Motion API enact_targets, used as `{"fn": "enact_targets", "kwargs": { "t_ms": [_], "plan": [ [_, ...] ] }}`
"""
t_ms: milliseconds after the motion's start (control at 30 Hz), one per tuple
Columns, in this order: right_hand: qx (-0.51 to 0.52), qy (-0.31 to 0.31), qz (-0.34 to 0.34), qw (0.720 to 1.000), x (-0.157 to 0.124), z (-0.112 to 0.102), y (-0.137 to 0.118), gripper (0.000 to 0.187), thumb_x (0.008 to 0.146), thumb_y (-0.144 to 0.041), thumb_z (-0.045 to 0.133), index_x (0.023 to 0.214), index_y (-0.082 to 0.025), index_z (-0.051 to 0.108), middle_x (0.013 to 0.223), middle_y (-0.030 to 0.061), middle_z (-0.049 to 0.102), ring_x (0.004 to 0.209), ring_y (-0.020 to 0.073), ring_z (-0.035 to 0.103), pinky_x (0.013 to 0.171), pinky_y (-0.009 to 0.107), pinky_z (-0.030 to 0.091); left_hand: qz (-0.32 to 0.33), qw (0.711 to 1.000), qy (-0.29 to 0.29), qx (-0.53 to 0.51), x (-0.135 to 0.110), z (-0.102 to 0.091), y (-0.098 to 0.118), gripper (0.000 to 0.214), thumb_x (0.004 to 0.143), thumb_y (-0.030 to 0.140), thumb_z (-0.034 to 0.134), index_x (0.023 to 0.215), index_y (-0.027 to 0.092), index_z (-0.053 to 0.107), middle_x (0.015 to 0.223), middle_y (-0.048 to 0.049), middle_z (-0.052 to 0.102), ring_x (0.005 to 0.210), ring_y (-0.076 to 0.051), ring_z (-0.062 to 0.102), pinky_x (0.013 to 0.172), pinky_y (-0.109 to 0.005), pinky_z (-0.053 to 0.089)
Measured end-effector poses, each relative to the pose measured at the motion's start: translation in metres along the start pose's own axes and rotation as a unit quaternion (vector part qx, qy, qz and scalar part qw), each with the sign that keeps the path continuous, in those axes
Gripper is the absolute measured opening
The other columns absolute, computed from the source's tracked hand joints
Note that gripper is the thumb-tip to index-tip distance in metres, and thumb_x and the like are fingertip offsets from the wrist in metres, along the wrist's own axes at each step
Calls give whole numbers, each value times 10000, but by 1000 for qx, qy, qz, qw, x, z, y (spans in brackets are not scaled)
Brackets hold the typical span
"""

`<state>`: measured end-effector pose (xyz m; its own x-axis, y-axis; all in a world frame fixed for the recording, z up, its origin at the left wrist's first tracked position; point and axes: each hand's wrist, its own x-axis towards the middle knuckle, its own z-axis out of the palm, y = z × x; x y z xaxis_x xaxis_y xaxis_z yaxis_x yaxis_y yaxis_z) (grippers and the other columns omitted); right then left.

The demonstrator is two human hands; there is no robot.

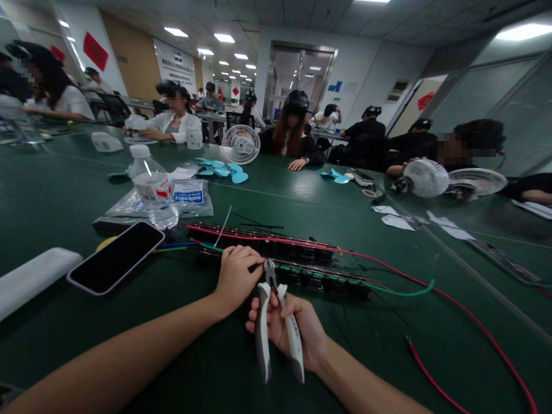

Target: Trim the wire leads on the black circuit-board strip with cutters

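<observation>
In my right hand (308, 330) are diagonal cutters (262, 325) with white and grey handles. The handles are spread apart, and the jaws point away from me at the near black strip (310, 279). My left hand (235, 279) is closed over that strip, its thumb and fingertips beside the cutter jaws; whatever it pinches is hidden. A green wire (401, 293) runs along the near strip and past its right end. Behind lies a second black strip (297, 247), with a red wire (366, 257) along it. A pale cable tie (224, 225) sticks up left of my fingers.
Left of my hands are a phone (118, 259), a white case (34, 279) and a water bottle (150, 187) by plastic bags (198, 198). A loose red wire (431, 368) lies at right. Blue fan blades (222, 168), a fan guard (240, 145) and seated people are across the table.
</observation>
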<state>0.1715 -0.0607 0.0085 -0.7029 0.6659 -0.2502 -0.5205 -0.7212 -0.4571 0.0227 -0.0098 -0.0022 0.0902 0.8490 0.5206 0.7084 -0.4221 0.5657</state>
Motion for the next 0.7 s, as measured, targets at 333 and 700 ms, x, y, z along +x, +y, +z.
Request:
{"fn": "enact_targets", "kwargs": {
  "t_ms": [333, 700],
  "plan": [
    [8, -27, -7, 1000, 2, 0, 1, 140, 561, -122, 424, 684, -181, 393, 778, 37, 526, 727, 166, 527, 735, 362, 420, -11, 1000, 3, -3, 0, -2, 4, 89, 780, 235, 607, 721, 236, 674, 800, 24, 654, 795, -161, 547, 855, -386, 298],
    [-1, -9, -23, 1000, 1, 2, 0, 136, 554, -103, 410, 673, -167, 422, 826, 71, 579, 756, 183, 561, 749, 379, 417, -9, 1000, -3, -1, 0, -2, 3, 91, 788, 241, 604, 737, 238, 679, 810, 18, 655, 799, -166, 544, 844, -383, 299]
  ]
}}
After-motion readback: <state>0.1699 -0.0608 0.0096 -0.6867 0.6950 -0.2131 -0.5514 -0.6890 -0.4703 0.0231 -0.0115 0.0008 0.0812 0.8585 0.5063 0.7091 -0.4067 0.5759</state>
